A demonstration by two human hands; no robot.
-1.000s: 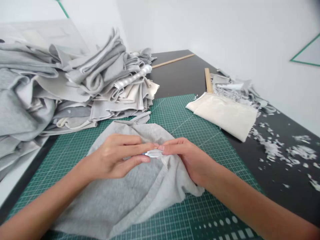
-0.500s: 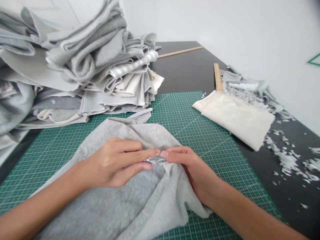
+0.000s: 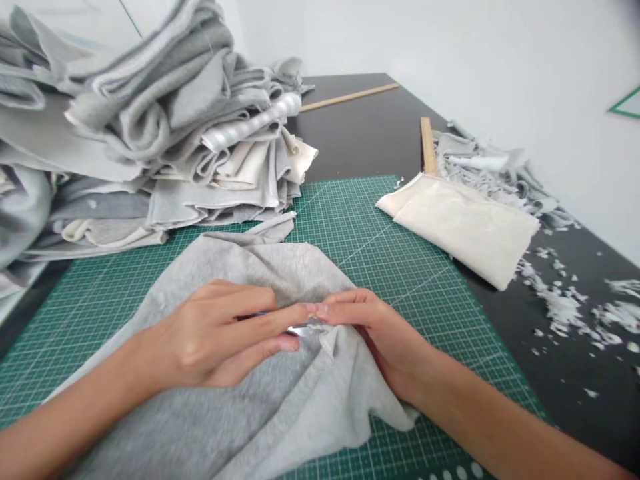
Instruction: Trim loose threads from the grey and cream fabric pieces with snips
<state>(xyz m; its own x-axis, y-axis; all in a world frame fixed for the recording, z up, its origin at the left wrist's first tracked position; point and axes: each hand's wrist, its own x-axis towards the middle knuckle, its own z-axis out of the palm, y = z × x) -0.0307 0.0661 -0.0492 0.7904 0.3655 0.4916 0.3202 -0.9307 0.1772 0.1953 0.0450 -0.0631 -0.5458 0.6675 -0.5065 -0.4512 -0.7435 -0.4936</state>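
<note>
My left hand (image 3: 210, 337) is closed around a small silver tool (image 3: 306, 330), probably a blade or seam ripper, with most of it hidden by my fingers. A grey fleece fabric piece (image 3: 240, 413) lies bunched under both hands. My right hand (image 3: 373, 340) pinches a folded edge of that fabric, its fingertips touching those of my left hand just above the tool's tip. The fabric sits on a green cutting mat (image 3: 370, 260).
A tall pile of grey and cream fabric pieces (image 3: 170, 133) stands to the left on the black table (image 3: 360, 127). To the right lie a cream fabric piece (image 3: 465, 230), a wooden ruler (image 3: 427, 147) and scattered grey scraps (image 3: 560, 307). Another wooden strip (image 3: 350, 97) lies at the back.
The whole scene has shifted slightly upward in view as my head moved. Both hands stay together at the fabric edge, and my left fingers now cover more of the silver tool.
</note>
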